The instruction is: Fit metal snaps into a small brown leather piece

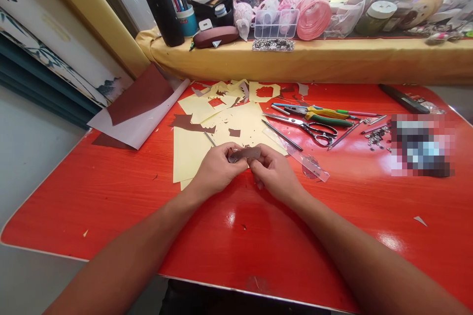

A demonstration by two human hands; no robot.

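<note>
Between my two hands is a small brown strip, perhaps leather, with a small round metal piece near its left end [246, 154]. My left hand [221, 165] pinches the strip's left part between thumb and fingers. The right end is gripped by the thumb and fingers of my right hand [271, 167]. Both hands are just above the red table [236, 236], at the near edge of the pale yellow sheets [192, 152]. Part of the strip is hidden by my fingers.
Right of the sheets lie scissors [306, 125], green-and-yellow pliers [325, 115], a clear ruler [314, 165] and small metal rings [377, 138]. A brown sheet [142, 93] curls at the back left. Behind, a cloth-covered ledge [221, 61] holds a clear box [276, 23] and jars.
</note>
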